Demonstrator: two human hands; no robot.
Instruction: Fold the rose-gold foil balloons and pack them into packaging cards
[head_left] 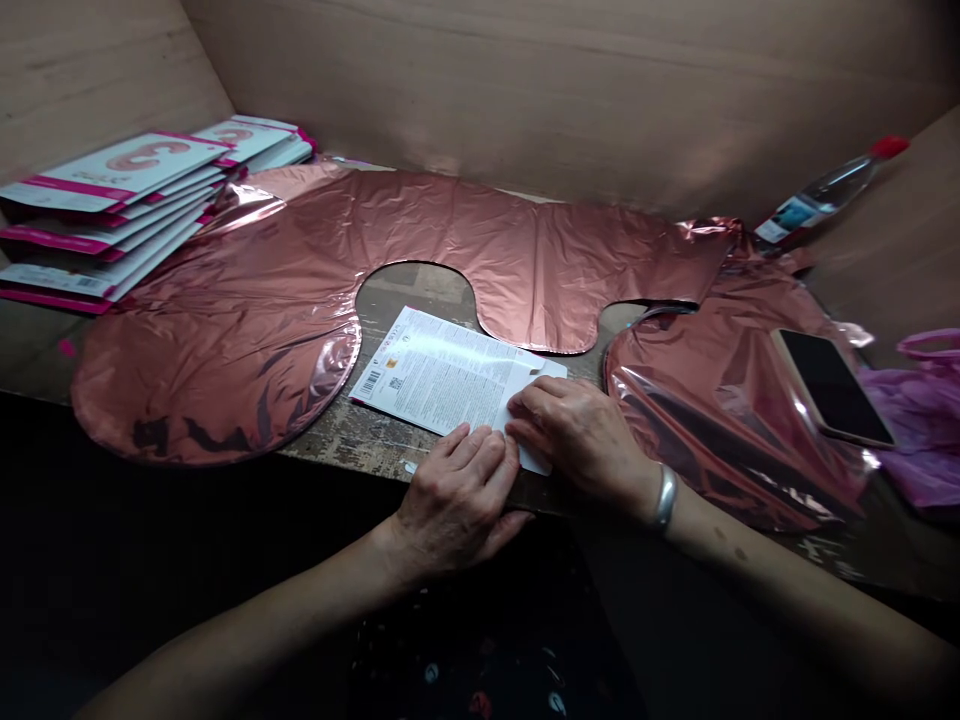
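A flat white card envelope (435, 370), printed with small text, a barcode and a QR code, lies on the worn table in front of me. My left hand (461, 495) is closed at its near edge, fingertips on the card and thumb low by the table edge. At the envelope's right end, my right hand (585, 430) has its fingers bent and pressed together on the flap. Around the envelope spreads a large flat copper-pink foil balloon (420, 215), curved like a numeral. More of the same foil (720, 400) lies to the right.
Several white-and-pink printed envelopes (135, 170) are stacked at the left. On the right are a phone (832, 385), a purple plastic bag (919, 420) and a red-capped bottle (825, 200) leaning by the wall. Cardboard-coloured walls (525, 90) close in the back and sides.
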